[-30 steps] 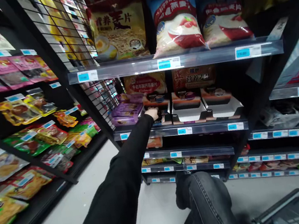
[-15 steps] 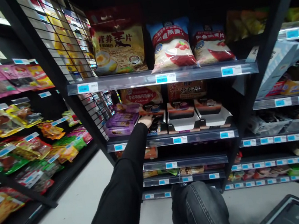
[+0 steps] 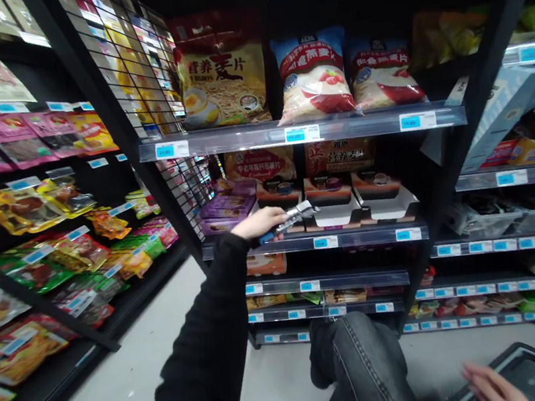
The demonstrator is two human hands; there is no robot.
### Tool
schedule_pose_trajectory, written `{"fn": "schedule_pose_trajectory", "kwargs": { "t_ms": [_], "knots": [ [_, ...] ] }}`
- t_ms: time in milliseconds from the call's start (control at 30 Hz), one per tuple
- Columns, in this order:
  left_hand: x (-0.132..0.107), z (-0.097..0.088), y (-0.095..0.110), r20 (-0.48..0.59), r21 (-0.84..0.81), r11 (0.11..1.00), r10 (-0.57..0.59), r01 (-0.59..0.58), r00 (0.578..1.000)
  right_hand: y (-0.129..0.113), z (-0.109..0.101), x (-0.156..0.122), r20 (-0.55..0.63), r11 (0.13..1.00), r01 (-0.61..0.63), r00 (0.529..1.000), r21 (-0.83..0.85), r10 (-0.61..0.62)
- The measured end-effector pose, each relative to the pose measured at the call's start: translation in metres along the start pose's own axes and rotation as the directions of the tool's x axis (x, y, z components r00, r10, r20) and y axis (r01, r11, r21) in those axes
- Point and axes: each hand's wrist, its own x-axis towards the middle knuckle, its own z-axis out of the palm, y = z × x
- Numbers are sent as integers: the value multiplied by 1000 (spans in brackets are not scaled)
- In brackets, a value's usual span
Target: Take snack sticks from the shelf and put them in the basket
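Left hand (image 3: 258, 222): middle of the frame, fingers closed around a thin shiny packet (image 3: 303, 211) | Packet: middle, tilted, in front of open boxes (image 3: 334, 216) | Purple packs (image 3: 228, 206): on the shelf (image 3: 371, 236), left of the boxes | Right hand (image 3: 494, 388): bottom right, blurry, fingers loose and stretched out, near a black basket (image 3: 518, 348)

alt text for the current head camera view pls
A person's left hand grips a slim, shiny packet in front of a store shelf holding open-fronted cartons. Bagged cereals stand above; the right hand, holding nothing visible, is beside or over a dark basket.
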Motion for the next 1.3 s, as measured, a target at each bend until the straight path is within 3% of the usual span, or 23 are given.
{"fn": "schedule_pose_trajectory", "kwargs": {
  "t_ms": [67,133,200,300,400,500,700,833,933,1133,1300],
  "knots": [
    [-32,24,20,166,-396,912,184,-105,969,-29,10,14,105,991,20,994,132,-34],
    [-60,53,42,176,-586,796,308,-151,935,-71,23,21,250,948,95,952,304,-175],
    [-83,81,61,160,-614,768,346,-182,924,-111,36,22,279,845,166,897,508,-344],
    [-104,115,82,162,-598,776,363,-201,918,-142,50,16,232,770,162,897,617,-375],
    [-112,144,95,88,-551,791,374,-268,923,-130,50,7,169,771,145,935,620,-312],
    [-110,174,103,-117,-449,793,405,-413,907,-98,39,5,88,781,142,966,608,-244],
    [-98,221,112,-370,-205,719,572,-664,733,-60,20,19,-4,794,180,976,581,-219],
    [-85,236,110,-469,-1,699,631,-715,618,-54,25,28,-24,787,171,981,593,-195],
    [-75,245,108,-506,96,683,660,-724,555,-50,27,32,-17,798,159,983,581,-184],
    [-64,254,110,-505,168,683,679,-711,533,-45,20,34,-71,833,236,970,500,-232],
    [-62,260,111,-540,117,666,665,-736,516,-43,18,34,-101,876,278,960,394,-259]
  ]
}}
